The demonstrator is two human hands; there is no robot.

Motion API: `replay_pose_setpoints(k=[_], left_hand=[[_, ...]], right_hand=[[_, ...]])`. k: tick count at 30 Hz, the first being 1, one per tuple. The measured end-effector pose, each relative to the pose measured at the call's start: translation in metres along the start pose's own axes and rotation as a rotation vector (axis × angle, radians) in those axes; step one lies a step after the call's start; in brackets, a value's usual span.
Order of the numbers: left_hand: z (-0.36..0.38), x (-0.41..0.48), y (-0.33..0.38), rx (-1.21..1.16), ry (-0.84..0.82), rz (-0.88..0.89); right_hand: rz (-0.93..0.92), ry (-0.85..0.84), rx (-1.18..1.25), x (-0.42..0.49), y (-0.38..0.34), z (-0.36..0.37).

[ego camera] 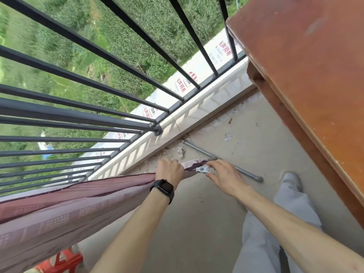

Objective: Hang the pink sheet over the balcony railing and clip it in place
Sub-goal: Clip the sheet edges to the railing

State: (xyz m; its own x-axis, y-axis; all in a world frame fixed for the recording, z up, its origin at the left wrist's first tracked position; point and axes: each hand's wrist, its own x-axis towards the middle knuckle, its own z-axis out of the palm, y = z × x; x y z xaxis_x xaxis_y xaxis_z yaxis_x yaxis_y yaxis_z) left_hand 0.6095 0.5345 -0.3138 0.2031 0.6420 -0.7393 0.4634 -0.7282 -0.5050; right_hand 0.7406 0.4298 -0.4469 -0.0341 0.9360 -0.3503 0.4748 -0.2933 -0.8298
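Hanging looks partly done: the pink sheet (pixel 65 203) drapes along the balcony railing (pixel 78 115) at the lower left. The left hand (pixel 169 170) grips its bunched end; the right hand (pixel 222 176), fingers spread, touches 1 pale clip (pixel 202 170) there. Whether it bites is unclear.

Only readable text is on the white printed sheeting (pixel 185 75) lying outside, below the dark metal balcony railing bars (pixel 110 54). Red Chinese characters repeat along it in patches, seen sideways between the bars; the clearest group, near the top right, looks like "静声雨棚", though I'm not sure of the first character. A red logo mark sits beside one patch, plus smaller grey lines too small to read. The black smartwatch (pixel 163 189) screen is dark, no digits showing.
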Motion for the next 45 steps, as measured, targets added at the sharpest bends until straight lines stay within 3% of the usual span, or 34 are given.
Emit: replay_pose_setpoints(k=[8, 15, 20, 29, 40, 45], left_hand=[[0.030, 0.031, 0.022, 0.107, 0.037, 0.092], [0.039, 0.042, 0.016, -0.076, 0.001, 0.042], [0.040, 0.046, 0.015, -0.118, -0.015, 0.025], [0.038, 0.044, 0.014, -0.117, 0.005, 0.064], [0.006, 0.032, 0.016, -0.006, -0.090, 0.043], [-0.011, 0.015, 0.008, 0.018, -0.096, -0.007]], right_hand=[[-0.039, -0.043, 0.004, 0.007, 0.019, 0.014], [-0.079, 0.022, 0.024, 0.015, 0.024, 0.020], [-0.250, 0.090, -0.044, 0.024, 0.013, 0.014], [-0.442, 0.044, -0.125, 0.049, -0.006, 0.027], [-0.200, -0.227, -0.120, 0.066, -0.009, 0.015], [-0.100, -0.272, -0.175, 0.065, -0.018, 0.009]])
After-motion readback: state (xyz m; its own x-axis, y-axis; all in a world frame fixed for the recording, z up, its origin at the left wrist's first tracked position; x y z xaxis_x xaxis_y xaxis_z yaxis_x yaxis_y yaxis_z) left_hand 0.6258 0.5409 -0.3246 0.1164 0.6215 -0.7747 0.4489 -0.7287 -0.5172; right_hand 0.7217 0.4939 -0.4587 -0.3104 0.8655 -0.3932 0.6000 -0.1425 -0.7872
